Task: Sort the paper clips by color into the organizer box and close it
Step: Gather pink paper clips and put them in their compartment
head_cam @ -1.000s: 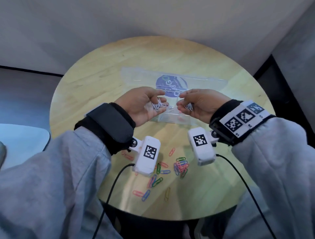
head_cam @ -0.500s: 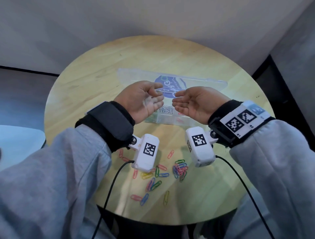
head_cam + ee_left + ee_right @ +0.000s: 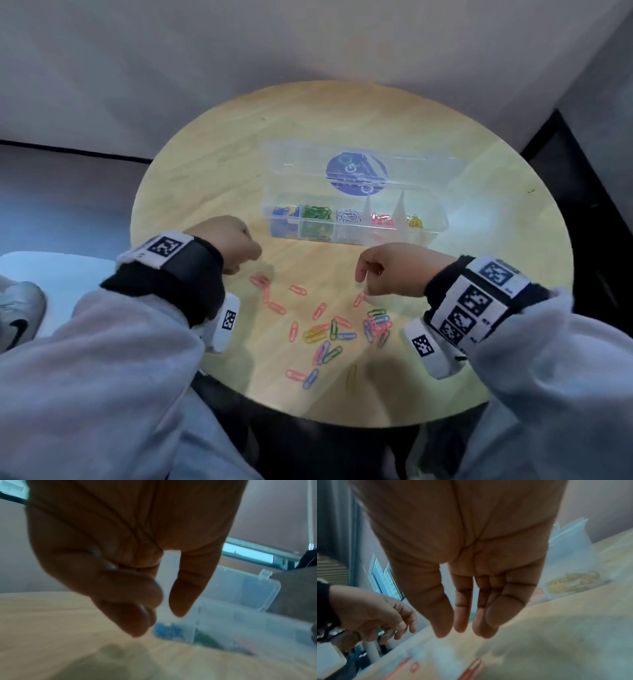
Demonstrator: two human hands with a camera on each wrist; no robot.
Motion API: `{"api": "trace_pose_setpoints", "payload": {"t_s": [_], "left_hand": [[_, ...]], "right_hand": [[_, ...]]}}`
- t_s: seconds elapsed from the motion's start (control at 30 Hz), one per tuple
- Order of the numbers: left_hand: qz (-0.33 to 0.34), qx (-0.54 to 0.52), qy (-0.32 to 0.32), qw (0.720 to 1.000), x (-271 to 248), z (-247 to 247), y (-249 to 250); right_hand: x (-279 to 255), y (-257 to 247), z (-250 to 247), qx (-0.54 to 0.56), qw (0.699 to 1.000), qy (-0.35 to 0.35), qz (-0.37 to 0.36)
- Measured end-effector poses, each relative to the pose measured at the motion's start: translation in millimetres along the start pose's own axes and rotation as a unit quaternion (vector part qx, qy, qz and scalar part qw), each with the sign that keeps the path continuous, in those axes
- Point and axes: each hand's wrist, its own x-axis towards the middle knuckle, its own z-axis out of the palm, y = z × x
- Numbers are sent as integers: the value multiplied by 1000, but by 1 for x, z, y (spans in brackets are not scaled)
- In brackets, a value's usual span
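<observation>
The clear organizer box (image 3: 356,237) stands open at mid-table, lid (image 3: 418,171) tilted back. Its compartments hold blue, green, silver, pink and yellow clips. Loose coloured paper clips (image 3: 335,332) lie scattered on the wood in front of it. My left hand (image 3: 236,245) hovers left of the pile, fingers loosely curled and holding nothing (image 3: 159,615). My right hand (image 3: 366,277) hangs palm down with straight fingers (image 3: 465,628) just above a pink clip (image 3: 359,299). The right wrist view also shows the yellow clips (image 3: 571,580) in the box.
The round wooden table (image 3: 205,178) ends close to my lap. A white seat (image 3: 58,270) and a shoe (image 3: 20,315) lie to the left. A dark gap (image 3: 582,205) runs along the wall on the right.
Both hands let silver clips go over the box, turned palm down and came back toward me, down over the loose pile. The open box is now uncovered.
</observation>
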Motion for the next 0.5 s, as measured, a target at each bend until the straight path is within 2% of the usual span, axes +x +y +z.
{"api": "trace_pose_setpoints", "payload": {"t_s": [0.13,0.37,0.5], "left_hand": [[-9,76,-19,997,2,6,-10],[38,164,-62,984,9,24,-4],[57,222,-62,971,13,25,-1]], "right_hand": [[7,0,10,-32,999,-21,5],[14,5,19,-79,996,-38,-26],[15,7,17,-83,995,-46,-36]]}}
